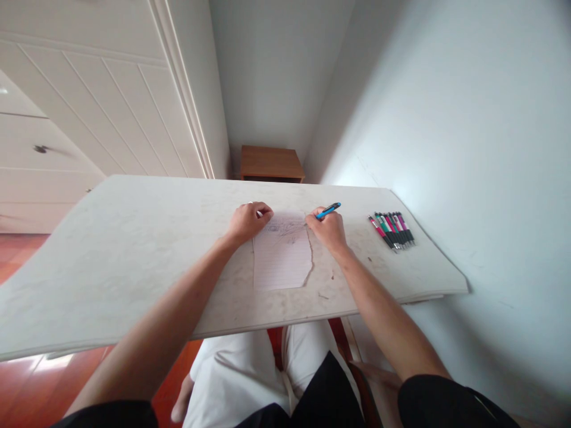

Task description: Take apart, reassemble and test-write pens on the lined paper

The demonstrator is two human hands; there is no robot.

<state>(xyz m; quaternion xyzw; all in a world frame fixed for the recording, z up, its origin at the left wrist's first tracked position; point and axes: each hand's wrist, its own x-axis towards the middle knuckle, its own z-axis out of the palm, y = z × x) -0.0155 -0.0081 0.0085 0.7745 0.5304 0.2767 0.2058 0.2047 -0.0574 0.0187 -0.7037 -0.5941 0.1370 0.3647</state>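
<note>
- The sheet of white, ruled paper with a ragged right edge [282, 261] lies flat on the pale, stained tabletop [147, 238], between the two hands. Dark pencil-like marks crowd its upper part; they are too small and blurred to read.
- The right hand [329, 230] is at the paper's upper right edge, its fingers closed around a slim bright-blue pen with black parts [329, 210]. The pen's upper end sticks out above the hand; its writing tip is hard to make out, so contact with the paper cannot be told.
- The left hand [247, 222] rests by the paper's upper left corner and hides it. Its fingers are curled, with little space between them; a small pale patch shows there, and whether they hold anything cannot be told.
- To the right of the right hand, a row of slim pens in magenta, green and purple with black grips [391, 229] lies side by side, too close together to count surely.
- Beyond the tabletop's far edge stands a brown wooden box-shaped piece of furniture [271, 161], its lower part hidden.
- Below the near edge, white trousers [241, 368] show, partly covered; the black sleeves [423, 398] are cut off by the frame.
</note>
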